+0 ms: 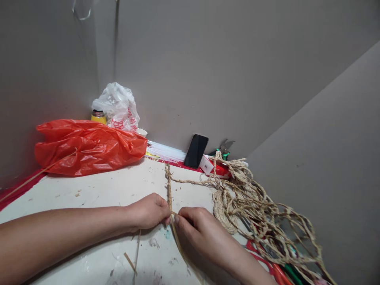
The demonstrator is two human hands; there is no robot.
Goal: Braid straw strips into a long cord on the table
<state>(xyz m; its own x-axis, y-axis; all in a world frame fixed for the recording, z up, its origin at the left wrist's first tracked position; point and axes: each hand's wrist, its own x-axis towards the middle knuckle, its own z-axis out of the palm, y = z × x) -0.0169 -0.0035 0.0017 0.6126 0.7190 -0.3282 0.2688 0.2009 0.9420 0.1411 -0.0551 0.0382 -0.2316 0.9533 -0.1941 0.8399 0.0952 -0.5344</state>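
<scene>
A narrow straw braid (169, 188) lies upright in the picture on the white tabletop (97, 194). My left hand (151, 210) is closed on its near end, thumb and fingers pinched together. Just to the right, my right hand (198, 227) pinches a strand of straw that comes out of the braid at the same spot. Loose straw strands (177, 239) hang from there toward me, passing between the hands. A thin braided cord (190, 181) runs from near the braid's far end to a tangled heap of braided straw cord (264, 209) on the right.
A red plastic bag (92, 148) lies at the back left, before a white plastic bag (120, 105) and a yellow jar (98, 116). A phone (196, 151) leans at the back edge, left of green-handled pruning shears (225, 150). Straw scraps (130, 263) lie near my left forearm. Grey walls close the back.
</scene>
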